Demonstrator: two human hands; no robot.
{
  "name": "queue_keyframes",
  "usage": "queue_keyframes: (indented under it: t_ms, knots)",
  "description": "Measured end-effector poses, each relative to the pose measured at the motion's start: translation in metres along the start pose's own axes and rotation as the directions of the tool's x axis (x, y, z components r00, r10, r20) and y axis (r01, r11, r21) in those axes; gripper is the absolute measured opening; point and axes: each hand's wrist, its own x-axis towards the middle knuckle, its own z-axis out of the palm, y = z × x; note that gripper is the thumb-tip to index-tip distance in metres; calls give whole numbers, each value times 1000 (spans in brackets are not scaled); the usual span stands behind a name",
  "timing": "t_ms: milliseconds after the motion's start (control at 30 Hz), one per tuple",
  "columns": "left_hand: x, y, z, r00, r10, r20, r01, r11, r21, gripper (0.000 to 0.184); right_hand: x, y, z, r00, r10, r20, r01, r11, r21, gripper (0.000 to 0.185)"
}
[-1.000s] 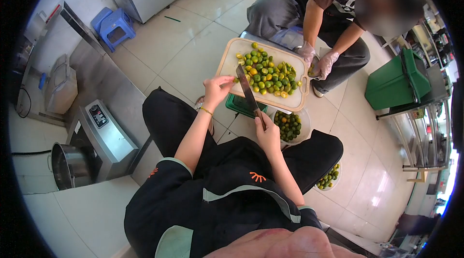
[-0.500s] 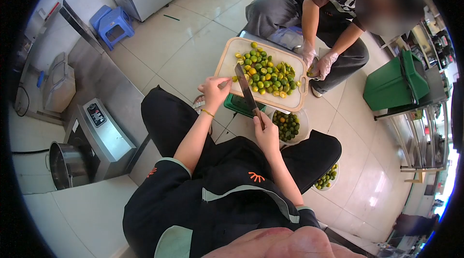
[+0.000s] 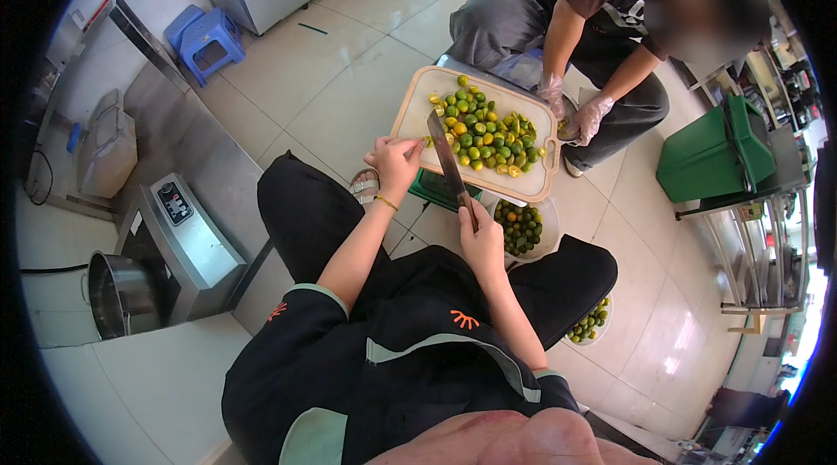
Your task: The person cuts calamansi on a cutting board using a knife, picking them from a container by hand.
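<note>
In the head view, my right hand [image 3: 480, 237] grips the handle of a kitchen knife [image 3: 447, 156], its blade pointing forward over the left part of a cutting board [image 3: 414, 108]. At the board's near left edge my left hand [image 3: 397, 165] has its fingers pinched together around a small calamansi [image 3: 427, 142], mostly hidden by the fingertips and close to the blade. A heap of green and yellow calamansi [image 3: 488, 135], some whole and some cut, covers the middle and right of the board.
Under the board stand a green basket [image 3: 424, 190] and a white bowl [image 3: 551, 243] of calamansi; another bowl [image 3: 602, 334] is by my right knee. Opposite, a co-worker's gloved hands [image 3: 589, 116] work beside the board. A steel counter [image 3: 196, 147] is left; a green bin [image 3: 697, 156] right.
The blade and both hands have barely shifted. The co-worker's gloved hands have moved slightly, and the view has shifted a little.
</note>
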Motion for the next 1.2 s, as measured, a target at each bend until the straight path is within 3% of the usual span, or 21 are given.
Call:
queue_keyframes:
  t_ms: [600, 833, 1067, 1200]
  knots:
    - [-2, 1, 13, 985, 138, -106, -131, 989, 73, 8, 39, -12, 31, 998, 12, 55, -3, 987, -159, 27]
    - [-6, 1, 14, 973, 165, -163, -153, 985, 82, 9, 14, 4, 37, 999, -32, -14, 30, 994, -107, 22]
    - [3, -14, 26, 984, 106, -145, -100, 994, 54, 8, 30, 1, 19, 1000, 5, 31, 3, 965, -263, 30]
    - [2, -33, 38, 984, -77, -164, 74, 997, -22, 13, 18, -11, -1, 999, 35, -11, -37, 979, -202, 34]
